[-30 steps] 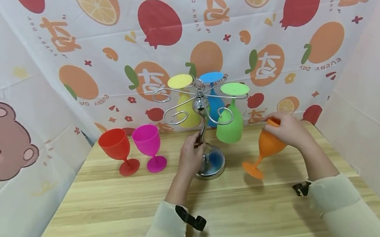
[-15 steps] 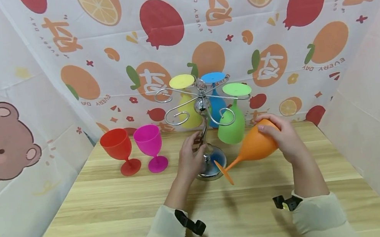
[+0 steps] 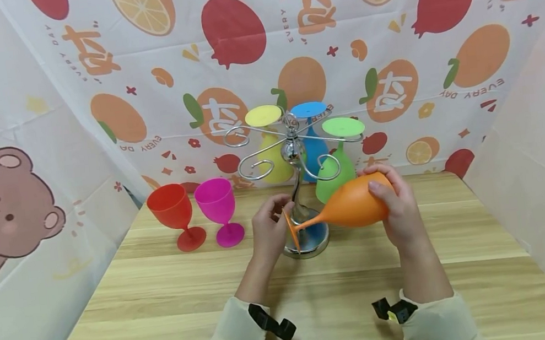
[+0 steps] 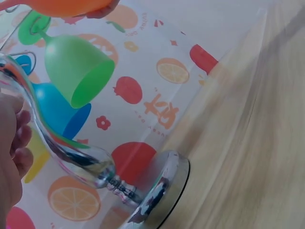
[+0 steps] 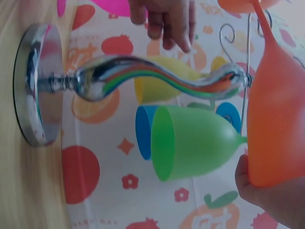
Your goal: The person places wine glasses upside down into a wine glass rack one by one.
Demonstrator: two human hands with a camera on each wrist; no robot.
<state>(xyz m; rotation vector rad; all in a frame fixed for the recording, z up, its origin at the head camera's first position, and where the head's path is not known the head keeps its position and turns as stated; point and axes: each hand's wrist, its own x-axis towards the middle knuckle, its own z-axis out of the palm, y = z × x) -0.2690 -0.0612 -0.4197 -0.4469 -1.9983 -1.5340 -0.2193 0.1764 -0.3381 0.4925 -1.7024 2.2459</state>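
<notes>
My right hand (image 3: 398,206) grips an orange plastic goblet (image 3: 355,201) by its bowl. The goblet lies tipped nearly sideways in the air, its foot pointing left, in front of the chrome stand (image 3: 313,243). My left hand (image 3: 269,227) is beside the stand's wavy post, fingers loosely bent; in the right wrist view a gap shows between these left fingers (image 5: 167,28) and the post (image 5: 143,76). From the stand's wire arms hang a yellow goblet (image 3: 276,161), a blue goblet (image 3: 317,151) and a green goblet (image 3: 335,172), all upside down.
A red goblet (image 3: 173,208) and a magenta goblet (image 3: 218,202) stand upright on the wooden table (image 3: 168,314), left of the stand. Bare curled hooks (image 3: 257,166) project at the stand's front and left. A fruit-print cloth (image 3: 253,83) hangs behind.
My right hand has carried the orange goblet left, from right of the stand to its front, tipping it so the foot points left. My left hand's fingers have loosened beside the post.
</notes>
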